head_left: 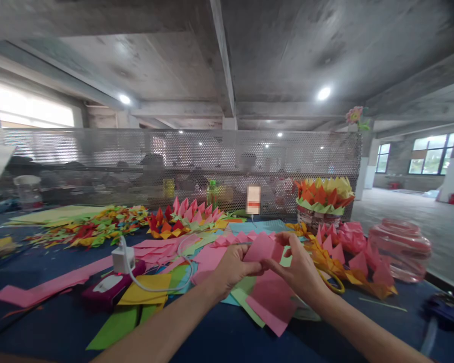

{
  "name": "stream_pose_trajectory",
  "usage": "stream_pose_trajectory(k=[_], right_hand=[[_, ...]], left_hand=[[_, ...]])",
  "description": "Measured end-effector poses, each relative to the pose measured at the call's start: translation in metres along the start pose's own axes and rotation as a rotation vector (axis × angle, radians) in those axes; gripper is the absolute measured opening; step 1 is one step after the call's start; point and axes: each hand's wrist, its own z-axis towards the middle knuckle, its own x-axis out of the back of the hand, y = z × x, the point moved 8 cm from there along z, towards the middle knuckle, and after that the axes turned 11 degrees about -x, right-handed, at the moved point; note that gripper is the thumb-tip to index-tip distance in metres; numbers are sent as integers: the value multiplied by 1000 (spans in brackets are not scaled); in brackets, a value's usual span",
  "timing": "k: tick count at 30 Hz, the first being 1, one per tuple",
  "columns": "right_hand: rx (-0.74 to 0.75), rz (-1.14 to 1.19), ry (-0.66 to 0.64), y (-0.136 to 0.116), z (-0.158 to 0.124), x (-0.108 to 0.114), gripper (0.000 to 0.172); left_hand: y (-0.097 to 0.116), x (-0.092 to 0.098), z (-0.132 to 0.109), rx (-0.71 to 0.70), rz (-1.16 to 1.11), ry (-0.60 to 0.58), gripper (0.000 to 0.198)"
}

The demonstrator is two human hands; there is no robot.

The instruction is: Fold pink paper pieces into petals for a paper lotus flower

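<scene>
A pink sheet of paper (pixel 264 248) is held up between my two hands over the middle of the table. My left hand (pixel 236 264) pinches its left side, thumb along the lower edge. At its right side, my right hand (pixel 293 259) grips with thumb and bent fingers. The paper looks folded or bent at the right, though the fingers hide part of that edge. Below lie loose pink paper (pixel 274 302) and a light green sheet (pixel 245 297). Folded pink paper points (pixel 238 237) sit just behind my hands.
A purple power strip (pixel 109 290) with a white charger (pixel 121 259) and cable stands at left. Folded paper lotuses (pixel 196 212) lie behind, near coloured scraps (pixel 98 227). A clear pink jar (pixel 399 249) stands at right. A perforated metal screen (pixel 196 151) closes the back.
</scene>
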Motion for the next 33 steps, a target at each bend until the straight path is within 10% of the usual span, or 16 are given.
stream_pose_trajectory(k=[9, 33], right_hand=[[-288, 307, -362, 31, -2, -41, 38], [-266, 30, -294, 23, -6, -32, 46]], left_hand=[[0, 1, 0, -2, -6, 36, 34], [5, 1, -1, 8, 30, 47, 31]])
